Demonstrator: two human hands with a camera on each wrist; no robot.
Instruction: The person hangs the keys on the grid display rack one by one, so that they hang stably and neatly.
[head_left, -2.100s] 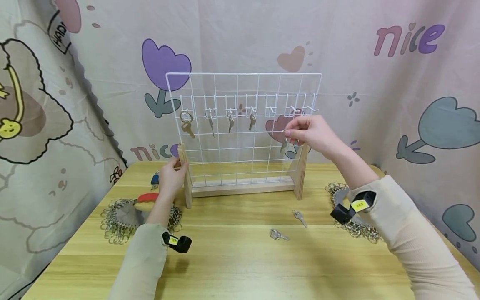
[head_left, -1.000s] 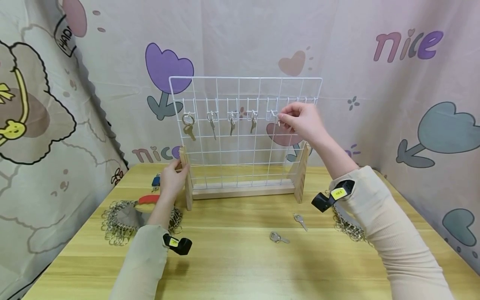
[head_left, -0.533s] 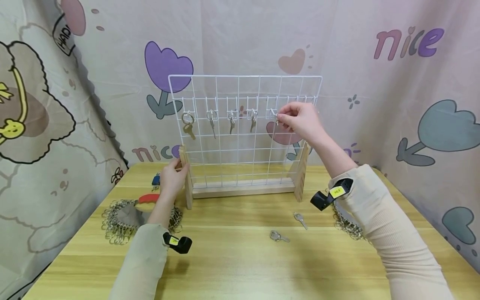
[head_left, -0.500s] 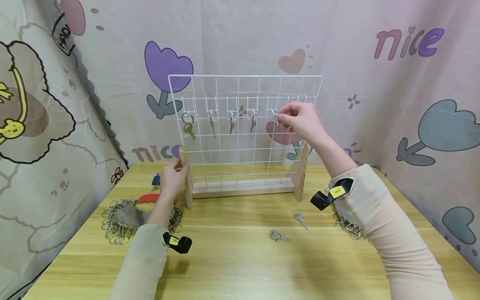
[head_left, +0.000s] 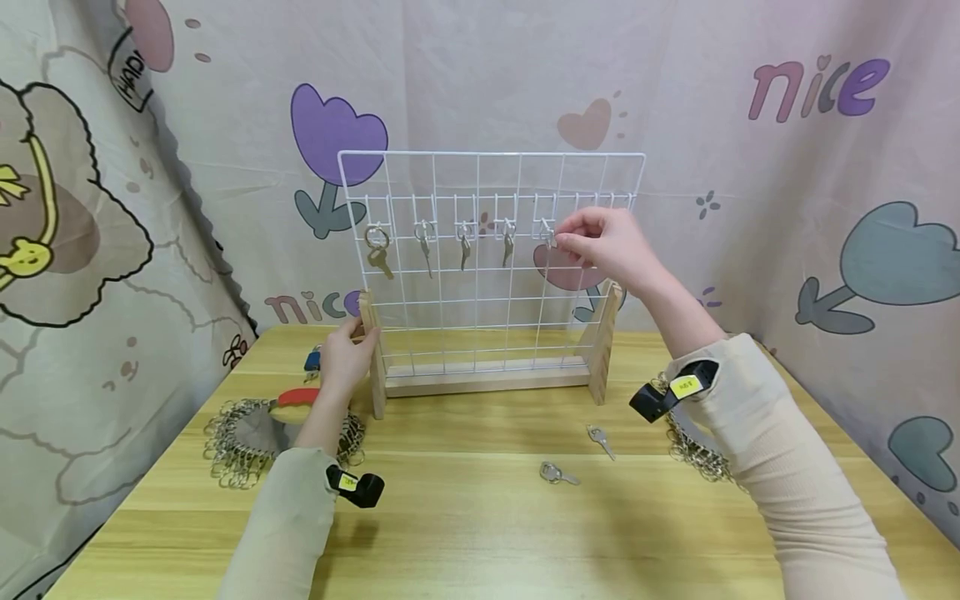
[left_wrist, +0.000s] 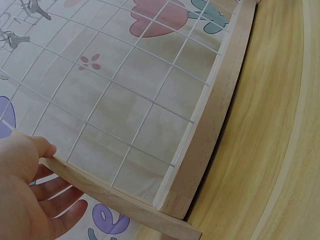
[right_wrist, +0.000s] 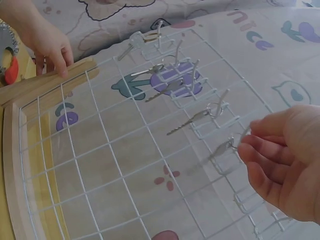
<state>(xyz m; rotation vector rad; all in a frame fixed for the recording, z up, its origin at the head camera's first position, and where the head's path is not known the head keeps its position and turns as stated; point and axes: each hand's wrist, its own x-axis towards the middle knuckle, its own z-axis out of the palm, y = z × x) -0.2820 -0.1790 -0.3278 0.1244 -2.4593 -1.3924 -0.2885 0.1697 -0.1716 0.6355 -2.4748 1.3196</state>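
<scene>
My left hand (head_left: 347,357) grips the left wooden upright (left_wrist: 100,187) of a white wire grid rack (head_left: 491,300), thumb in front and fingers behind. At the fifth hook from the left, my right hand (head_left: 603,243) pinches the ring of a silver key (right_wrist: 220,148) between thumb and forefinger. The ring is right at the hook; whether it is round the hook is hard to tell. Four hooks to its left carry keys on rings, among them a brass-coloured key (head_left: 379,260) at the far left and a slim key (right_wrist: 189,123) on the fourth.
Two keys lie before the rack: a ringed key (head_left: 557,473) and another key (head_left: 601,442). Left of the rack are a large key-laden ring (head_left: 240,442) with a red part and a blue padlock (head_left: 312,361). Another such ring (head_left: 693,450) lies right, partly behind the sleeve.
My right hand has carried the key up and left to the fifth hook, then shifted slightly there. My left hand stays on the upright.
</scene>
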